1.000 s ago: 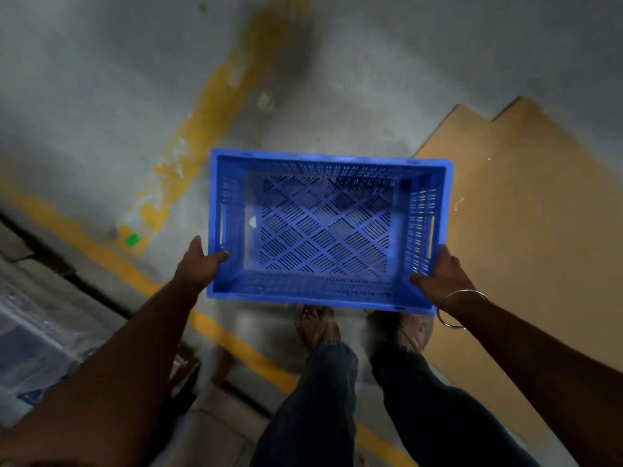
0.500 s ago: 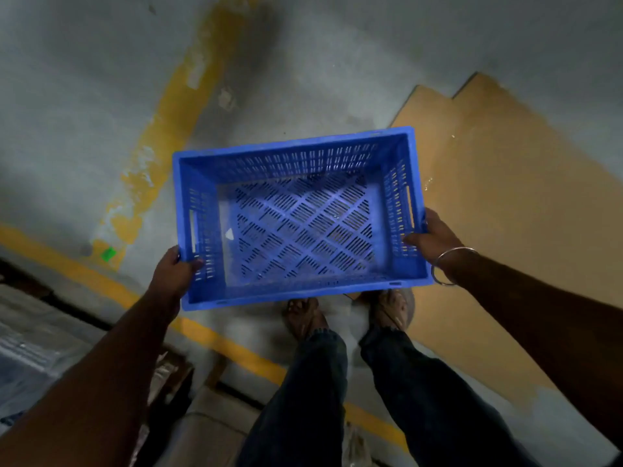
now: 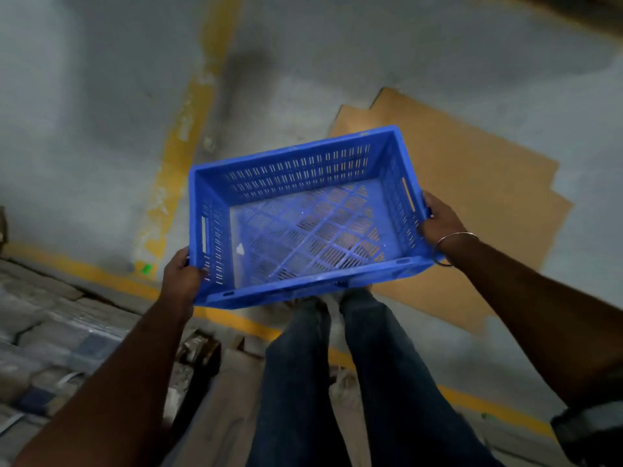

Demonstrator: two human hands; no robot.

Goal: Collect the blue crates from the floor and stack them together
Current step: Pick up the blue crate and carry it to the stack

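Crate [image 3: 303, 214], blue and empty, now rides higher and has swung rightward over the cardboard sheet [image 3: 472, 197]; my left hand [image 3: 182, 278] and right hand [image 3: 440, 222] clamp its short sides, carrying it toward a stack I cannot see.

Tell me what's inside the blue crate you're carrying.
The blue crate holds almost nothing: a small white scrap lies on its slotted bottom. Floor shows through the slots. The near wall hides the bottom's near edge.
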